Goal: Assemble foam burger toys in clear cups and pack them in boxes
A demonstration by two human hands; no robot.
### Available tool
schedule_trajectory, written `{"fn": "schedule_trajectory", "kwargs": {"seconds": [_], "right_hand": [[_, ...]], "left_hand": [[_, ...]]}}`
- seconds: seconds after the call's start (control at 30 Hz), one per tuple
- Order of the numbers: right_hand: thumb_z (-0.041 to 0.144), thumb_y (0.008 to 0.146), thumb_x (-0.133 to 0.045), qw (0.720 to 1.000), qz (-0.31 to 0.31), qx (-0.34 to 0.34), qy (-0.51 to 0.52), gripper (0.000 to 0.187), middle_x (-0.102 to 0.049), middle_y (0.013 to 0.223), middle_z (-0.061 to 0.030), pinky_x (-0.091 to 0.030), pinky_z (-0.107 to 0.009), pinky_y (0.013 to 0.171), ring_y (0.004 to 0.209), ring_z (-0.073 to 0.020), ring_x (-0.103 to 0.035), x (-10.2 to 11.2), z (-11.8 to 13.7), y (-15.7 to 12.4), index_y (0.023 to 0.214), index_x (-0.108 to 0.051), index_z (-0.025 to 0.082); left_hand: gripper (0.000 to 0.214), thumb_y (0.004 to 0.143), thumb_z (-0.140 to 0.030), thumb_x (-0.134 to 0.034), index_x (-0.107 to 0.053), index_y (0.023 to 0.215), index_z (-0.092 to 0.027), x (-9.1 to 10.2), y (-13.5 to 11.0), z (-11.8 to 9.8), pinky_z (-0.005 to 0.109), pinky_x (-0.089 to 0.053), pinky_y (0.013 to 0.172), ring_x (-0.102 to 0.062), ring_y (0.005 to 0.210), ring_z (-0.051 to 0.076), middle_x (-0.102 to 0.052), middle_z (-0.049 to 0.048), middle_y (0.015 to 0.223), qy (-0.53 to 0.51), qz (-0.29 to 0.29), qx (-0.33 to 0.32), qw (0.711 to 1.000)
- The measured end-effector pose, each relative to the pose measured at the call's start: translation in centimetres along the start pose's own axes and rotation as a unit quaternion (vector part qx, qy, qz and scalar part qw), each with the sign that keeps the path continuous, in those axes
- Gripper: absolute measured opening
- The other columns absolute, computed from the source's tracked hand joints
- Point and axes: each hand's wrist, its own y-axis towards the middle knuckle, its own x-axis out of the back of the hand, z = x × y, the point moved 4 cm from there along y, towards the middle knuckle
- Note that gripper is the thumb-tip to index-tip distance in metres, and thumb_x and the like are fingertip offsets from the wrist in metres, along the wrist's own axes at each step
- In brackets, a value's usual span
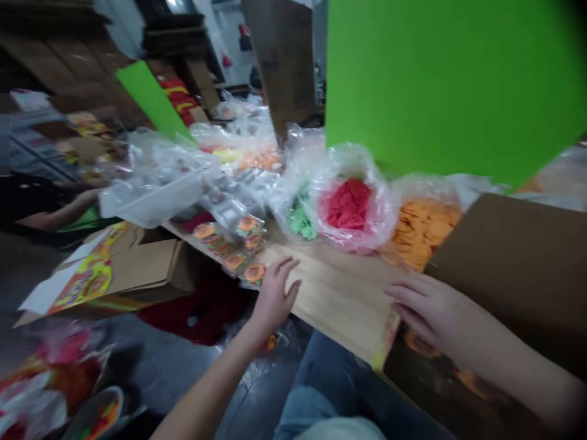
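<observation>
My left hand [275, 290] is over the wooden tabletop [334, 296], fingers and thumb apart, nothing held. Just left of it lie several small clear packs [251, 275] with orange burger-like prints, some stacked. My right hand [424, 305] reaches over the near rim of an open cardboard box [518, 269], its fingers stretched out and slightly blurred, with nothing visible in them. Inside the box, partly beneath that hand, are more packs with orange prints [472, 382].
Clear bags of green pieces [302, 214], red pieces [351, 205] and orange pieces [424, 226] line the table's back, before a green panel [440, 85]. At left, a person's arm [64, 211] is by a translucent tray [153, 195]; a printed carton [137, 266] stands below.
</observation>
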Motion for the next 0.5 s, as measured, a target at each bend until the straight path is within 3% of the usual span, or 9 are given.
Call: {"fn": "schedule_trajectory", "kwargs": {"seconds": [0.1,0.13,0.2,0.27,0.37,0.43,0.5], "right_hand": [[0.03,0.085,-0.047,0.995,0.036,0.078,0.058,0.031,-0.058,0.109,-0.0098,-0.044,-0.034,0.087,0.101,-0.0204,-0.054,-3.3,3.5,11.9,0.113,-0.054,0.019],[0.034,0.085,-0.048,0.995,0.033,0.066,0.067,0.038,-0.057,0.11,-0.0116,-0.043,-0.034,0.087,0.102,-0.0208,-0.053,-4.7,4.8,15.9,0.118,-0.05,0.016],[0.046,0.076,-0.058,0.997,0.021,0.041,0.059,0.068,-0.051,0.118,-0.0173,-0.04,-0.038,0.09,0.11,-0.0258,-0.048,-7.8,7.5,23.2,0.129,-0.037,0.01],[0.056,0.067,-0.062,0.998,0.013,0.001,0.053,0.092,-0.039,0.131,-0.0228,-0.036,-0.043,0.094,0.12,-0.0318,-0.037,-10.8,10.0,28.9,0.136,-0.024,0.008],[0.054,0.064,-0.065,0.993,0.027,-0.083,0.075,0.1,-0.034,0.133,-0.0255,-0.039,-0.046,0.088,0.119,-0.0349,-0.037,-14.3,12.1,34.0,0.139,-0.015,0.01],[0.048,0.063,-0.067,0.989,0.031,-0.118,0.087,0.099,-0.041,0.127,-0.0246,-0.041,-0.043,0.084,0.113,-0.0337,-0.042,-15.3,12.0,35.0,0.138,-0.016,0.009],[0.045,0.063,-0.067,0.988,0.02,-0.124,0.087,0.098,-0.044,0.123,-0.0234,-0.04,-0.042,0.086,0.111,-0.0327,-0.043,-15.1,10.6,34.3,0.138,-0.017,0.007]], "left_hand": [[0.043,0.08,-0.016,-0.043,-0.043,0.123,-0.019,4.9,2.4,8.9,0.042,-0.036,0.098,-0.044,0.116,0.023,-0.05,0.0114,0.121,0.086,-0.071,0.059,0.992],[0.048,0.077,-0.014,-0.044,-0.042,0.124,-0.017,6.3,3.6,11.2,0.043,-0.036,0.098,-0.043,0.117,0.025,-0.049,0.013,0.121,0.123,-0.072,0.062,0.988],[0.059,0.07,-0.01,-0.045,-0.037,0.129,-0.011,8.4,6.3,14.8,0.044,-0.034,0.099,-0.041,0.119,0.028,-0.046,0.0162,0.125,0.191,-0.04,0.052,0.979],[0.066,0.067,-0.007,-0.044,-0.032,0.131,-0.008,9.9,8.7,17.0,0.044,-0.034,0.098,-0.041,0.119,0.029,-0.044,0.0184,0.127,0.239,-0.006,0.038,0.97],[0.067,0.067,-0.005,-0.041,-0.029,0.132,-0.007,10.5,10.6,18.3,0.042,-0.038,0.094,-0.046,0.113,0.027,-0.049,0.0185,0.122,0.274,0.006,0.039,0.961],[0.062,0.069,-0.005,-0.04,-0.031,0.13,-0.007,9.7,10.8,18.3,0.038,-0.041,0.09,-0.05,0.107,0.024,-0.053,0.0166,0.116,0.29,0.018,0.048,0.956],[0.052,0.073,-0.008,-0.041,-0.038,0.125,-0.009,7.8,10.4,18.0,0.034,-0.043,0.087,-0.053,0.101,0.022,-0.055,0.0145,0.11,0.3,0.04,0.053,0.952]]}}
